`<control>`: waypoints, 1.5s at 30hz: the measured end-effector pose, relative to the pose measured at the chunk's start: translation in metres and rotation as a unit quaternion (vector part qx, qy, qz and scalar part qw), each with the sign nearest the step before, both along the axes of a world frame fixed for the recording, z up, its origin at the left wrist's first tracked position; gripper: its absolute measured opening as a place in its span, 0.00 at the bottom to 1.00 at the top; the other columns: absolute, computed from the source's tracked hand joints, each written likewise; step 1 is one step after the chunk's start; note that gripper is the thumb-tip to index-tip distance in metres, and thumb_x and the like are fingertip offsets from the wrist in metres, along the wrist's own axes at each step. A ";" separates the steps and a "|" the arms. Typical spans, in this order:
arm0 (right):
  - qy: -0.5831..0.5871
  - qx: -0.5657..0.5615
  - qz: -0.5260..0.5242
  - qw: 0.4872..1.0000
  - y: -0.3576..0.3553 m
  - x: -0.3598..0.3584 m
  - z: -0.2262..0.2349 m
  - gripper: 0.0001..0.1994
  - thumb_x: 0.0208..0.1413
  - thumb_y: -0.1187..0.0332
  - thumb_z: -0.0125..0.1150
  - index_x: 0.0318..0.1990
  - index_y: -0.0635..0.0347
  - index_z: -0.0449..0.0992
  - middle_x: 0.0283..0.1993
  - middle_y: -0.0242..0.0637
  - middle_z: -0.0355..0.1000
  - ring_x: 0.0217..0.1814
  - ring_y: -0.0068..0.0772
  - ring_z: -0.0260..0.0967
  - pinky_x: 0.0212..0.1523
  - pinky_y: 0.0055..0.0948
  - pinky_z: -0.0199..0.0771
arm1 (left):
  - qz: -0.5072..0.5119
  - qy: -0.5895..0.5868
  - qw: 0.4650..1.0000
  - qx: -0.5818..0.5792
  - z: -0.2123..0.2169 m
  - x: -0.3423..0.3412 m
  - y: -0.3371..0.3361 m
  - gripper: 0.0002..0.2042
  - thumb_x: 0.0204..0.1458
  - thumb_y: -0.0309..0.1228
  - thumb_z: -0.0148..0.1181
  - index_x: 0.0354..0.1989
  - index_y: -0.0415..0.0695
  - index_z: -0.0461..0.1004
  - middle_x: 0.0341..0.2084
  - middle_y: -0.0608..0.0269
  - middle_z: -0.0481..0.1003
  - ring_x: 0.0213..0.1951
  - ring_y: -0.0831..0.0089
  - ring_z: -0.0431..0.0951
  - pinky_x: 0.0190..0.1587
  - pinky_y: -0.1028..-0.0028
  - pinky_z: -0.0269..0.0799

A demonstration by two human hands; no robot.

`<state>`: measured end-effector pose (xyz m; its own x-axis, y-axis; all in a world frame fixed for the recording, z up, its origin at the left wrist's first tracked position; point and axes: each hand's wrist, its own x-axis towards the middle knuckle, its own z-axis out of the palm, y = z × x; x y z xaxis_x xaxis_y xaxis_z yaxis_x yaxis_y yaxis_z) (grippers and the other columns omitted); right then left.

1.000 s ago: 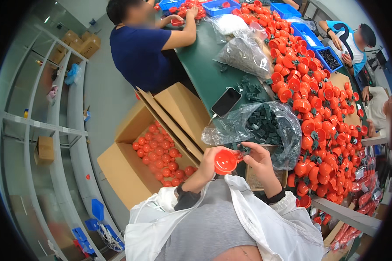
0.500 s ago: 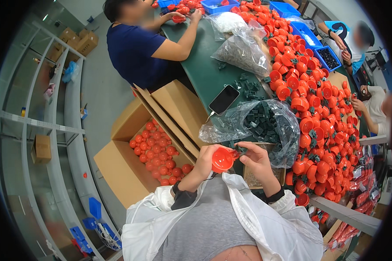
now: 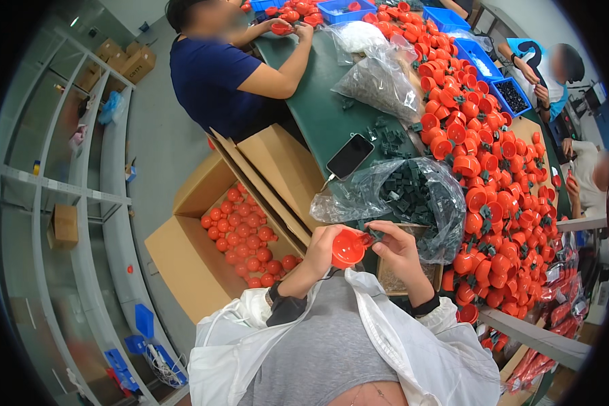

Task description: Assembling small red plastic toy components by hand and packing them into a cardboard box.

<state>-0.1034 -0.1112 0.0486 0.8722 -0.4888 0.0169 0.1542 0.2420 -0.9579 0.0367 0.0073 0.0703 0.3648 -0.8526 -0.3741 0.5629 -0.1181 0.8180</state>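
Observation:
My left hand (image 3: 319, 254) is closed round the side of a glossy red plastic cup (image 3: 348, 249), its open mouth turned up toward me. My right hand (image 3: 400, 257) pinches a small dark green plastic clip (image 3: 375, 234) against the red stub on the cup's right side. The fingers partly cover the clip, so how far it is seated cannot be told. Just beyond my right hand lies a clear plastic bag (image 3: 449, 223) filled with dark green clips (image 3: 407, 189). Left of my hands, a cardboard box (image 3: 183, 260) holds many red cups (image 3: 250, 240).
A long heap of red cups (image 3: 484, 162) covers the right of the green table (image 3: 304, 101). A phone (image 3: 350, 155) with a cable lies ahead. Blue bins (image 3: 511, 95) stand farther off. A person (image 3: 213, 81) works at far left, others at right. Metal shelving (image 3: 81, 189) lines the left.
My hands keep their hold on the cup and clip, with hardly any shift. At the right, a co-worker's hands have moved lower, away from the heap.

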 end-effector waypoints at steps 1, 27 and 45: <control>0.000 0.000 0.000 1.000 0.000 0.000 0.000 0.17 0.48 0.79 0.55 0.49 0.67 0.68 0.50 0.37 0.62 0.48 0.24 0.61 0.48 0.23 0.65 | 0.000 0.000 1.000 0.000 0.001 0.000 0.000 0.21 0.54 0.35 0.34 0.35 0.30 0.72 0.23 0.53 0.75 0.19 0.71 0.75 0.21 0.78 0.70; 0.089 -0.030 0.003 0.996 0.000 0.000 0.005 0.17 0.49 0.80 0.54 0.49 0.66 0.68 0.40 0.30 0.65 0.35 0.14 0.59 0.37 0.15 0.62 | 0.025 -0.068 0.997 -0.011 -0.009 -0.003 0.000 0.18 0.55 0.32 0.36 0.38 0.30 0.71 0.25 0.55 0.75 0.22 0.73 0.75 0.24 0.78 0.71; 0.050 -0.020 0.015 0.998 -0.001 0.001 0.001 0.17 0.48 0.83 0.52 0.49 0.68 0.67 0.46 0.36 0.65 0.46 0.22 0.64 0.47 0.22 0.65 | 0.010 -0.106 0.994 0.004 -0.007 -0.006 0.000 0.19 0.52 0.30 0.36 0.40 0.28 0.71 0.33 0.52 0.75 0.36 0.73 0.74 0.42 0.78 0.68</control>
<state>-0.1023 -0.1126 0.0496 0.8850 -0.4627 -0.0521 0.0504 0.2064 -0.9772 0.0310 0.0071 0.0633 0.4533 -0.8414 -0.2944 0.3798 -0.1165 0.9177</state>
